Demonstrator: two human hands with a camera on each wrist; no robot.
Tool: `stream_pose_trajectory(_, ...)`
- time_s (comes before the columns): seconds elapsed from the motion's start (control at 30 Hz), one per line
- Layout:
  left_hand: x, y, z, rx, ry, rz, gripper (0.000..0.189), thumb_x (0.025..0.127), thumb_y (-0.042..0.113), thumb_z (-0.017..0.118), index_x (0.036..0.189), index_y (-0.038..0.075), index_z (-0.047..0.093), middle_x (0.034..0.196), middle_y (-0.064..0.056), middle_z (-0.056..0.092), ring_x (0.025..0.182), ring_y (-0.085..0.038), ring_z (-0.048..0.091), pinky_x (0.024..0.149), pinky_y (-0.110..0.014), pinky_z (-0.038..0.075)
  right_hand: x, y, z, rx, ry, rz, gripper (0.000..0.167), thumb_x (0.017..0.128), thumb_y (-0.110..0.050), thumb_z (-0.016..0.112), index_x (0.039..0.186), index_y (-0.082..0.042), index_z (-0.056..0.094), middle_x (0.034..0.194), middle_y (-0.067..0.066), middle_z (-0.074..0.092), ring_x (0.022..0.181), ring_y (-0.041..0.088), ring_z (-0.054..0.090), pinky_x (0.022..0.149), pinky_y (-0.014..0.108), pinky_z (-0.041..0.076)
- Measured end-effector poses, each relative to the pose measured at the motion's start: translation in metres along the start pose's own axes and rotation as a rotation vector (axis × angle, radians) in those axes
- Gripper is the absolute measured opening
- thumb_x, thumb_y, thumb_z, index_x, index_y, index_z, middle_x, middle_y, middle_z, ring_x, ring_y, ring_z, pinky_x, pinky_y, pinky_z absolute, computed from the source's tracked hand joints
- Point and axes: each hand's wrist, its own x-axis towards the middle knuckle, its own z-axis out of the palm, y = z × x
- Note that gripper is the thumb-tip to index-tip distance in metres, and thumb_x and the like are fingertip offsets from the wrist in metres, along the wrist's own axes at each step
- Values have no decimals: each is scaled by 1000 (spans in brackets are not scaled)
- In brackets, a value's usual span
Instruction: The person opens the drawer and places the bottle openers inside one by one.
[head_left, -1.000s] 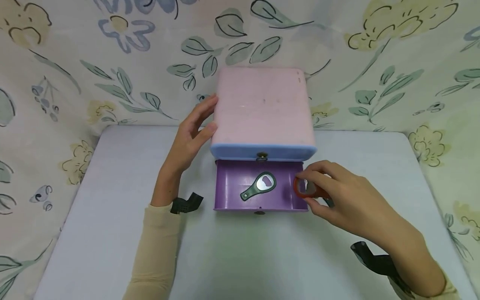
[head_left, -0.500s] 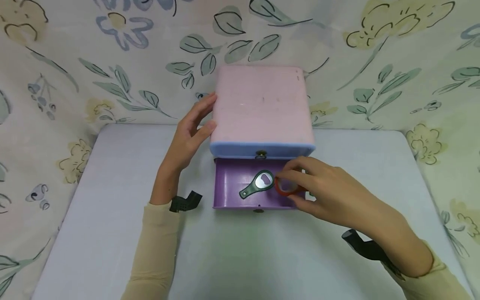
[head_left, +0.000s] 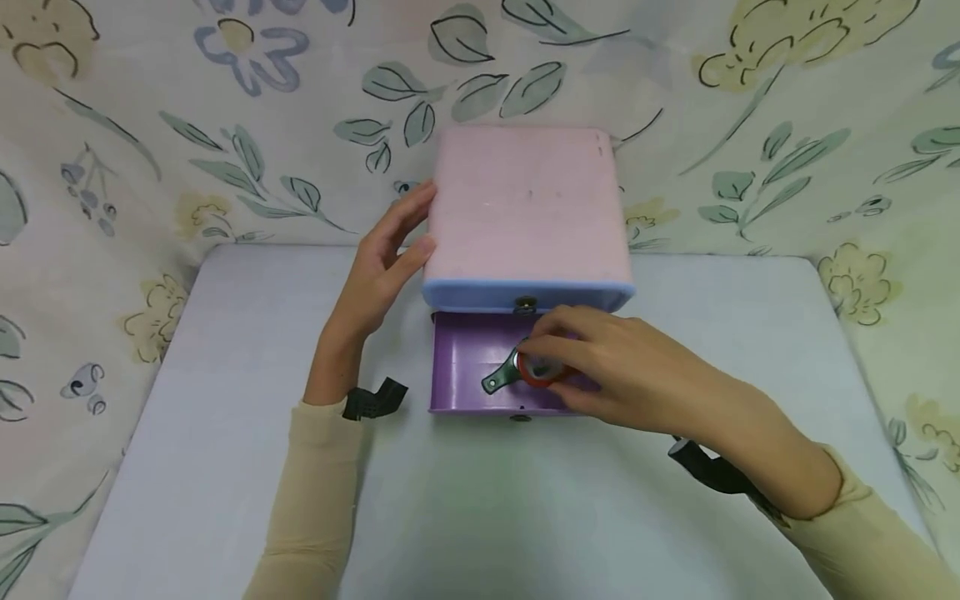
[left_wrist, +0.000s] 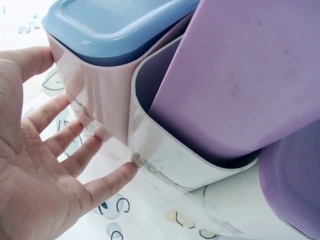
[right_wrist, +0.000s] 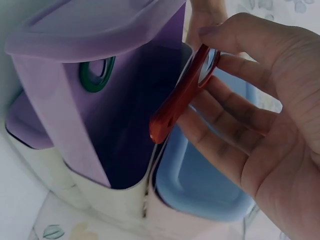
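My right hand point(head_left: 630, 367) pinches a red bottle opener point(right_wrist: 180, 102) by its round head, between thumb and fingers, above the open purple drawer point(head_left: 461, 350). A green bottle opener point(head_left: 501, 377) lies in that drawer. In the head view the red one overlaps its head. The right wrist view shows the red handle pointing down, and the green rim inside the drawer behind it. At the other side, my left hand point(head_left: 375, 279) touches the left wall of the pink drawer cabinet point(head_left: 528, 204). Its fingers point(left_wrist: 112, 180) are spread along that wall in the left wrist view.
The cabinet's blue upper drawer front point(head_left: 480, 297), with a small metal pull, is closed. Another purple drawer front point(left_wrist: 295, 175) shows lower down in the left wrist view. The cabinet stands on a white table point(head_left: 465, 508) against a flower-printed cloth point(head_left: 300, 108).
My right hand has moved left with the red bottle opener, from the drawer's right edge to over the green opener. My left hand stays against the cabinet.
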Motion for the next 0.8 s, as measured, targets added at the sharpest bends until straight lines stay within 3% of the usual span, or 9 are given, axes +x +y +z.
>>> stream_pose_trajectory(0.3,0,-1,-2,12,4,-8,63,104,30,62,162,14,44,172,1,37,157,-23,40,124,-52,44,19,-8,-6,3,-26,-62,37,88,-14,85,122,-23,73,123,-5,67,111,13,64,85,30,59)
stream_pose_trajectory(0.6,0,2,0,-1,6,-8,61,103,21,60,162,15,44,171,4,39,157,-22,41,125,-52,42,32,-16,-3,-10,-84,-111,39,88,-14,84,123,-25,72,121,-5,67,104,12,65,71,25,56)
stream_pose_trajectory(0.8,-1,1,1,-18,9,-16,61,103,20,59,162,15,44,171,3,39,157,-23,41,127,-58,37,45,-19,4,35,-104,-116,27,94,-17,78,119,-25,72,120,-8,68,106,11,65,78,26,57)
